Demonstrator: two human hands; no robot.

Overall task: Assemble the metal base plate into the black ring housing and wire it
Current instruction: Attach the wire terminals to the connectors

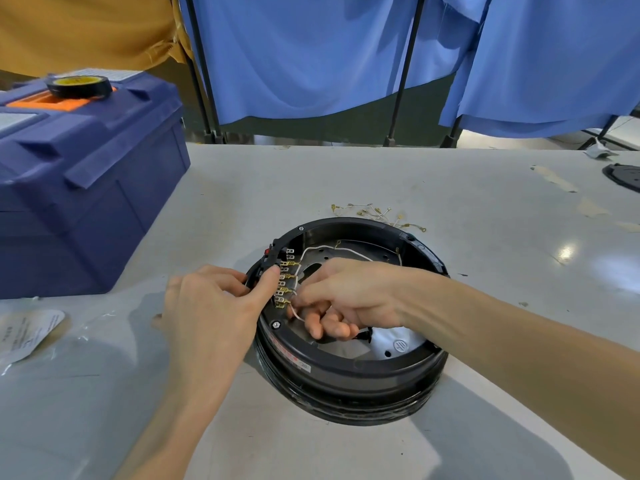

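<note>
While one blue toolbox [86, 188] with one roll of black tape [79, 86] on its lid filled the left of the frame, and one clear plastic bag [31, 332] lay at the lower left on the table [485, 209], the work sat at centre. The left hand [214, 306] gripped the left rim of the single black ring housing [346, 375], fingers curled round the outside and the thumb pressed on the terminal strip [282, 278]. The row of brass tabs there was too small to count surely. Just right of it, the right hand [349, 299] pinched one white wire [294, 311] between thumb and forefinger at the lowest tabs, its other fingers curled down toward the one metal base plate [391, 344], which lay seated inside the housing. At least two more white wires ran across the plate's far side. The housing looked stiff and fairly heavy, best steadied by its rim. The wire looked thin and limp, its connector small and likely easy to bend, so it was best held close behind the connector. A loose cluster of spare leads [377, 214] lay just beyond the housing, and one dark part [623, 174] showed at the right edge.
</note>
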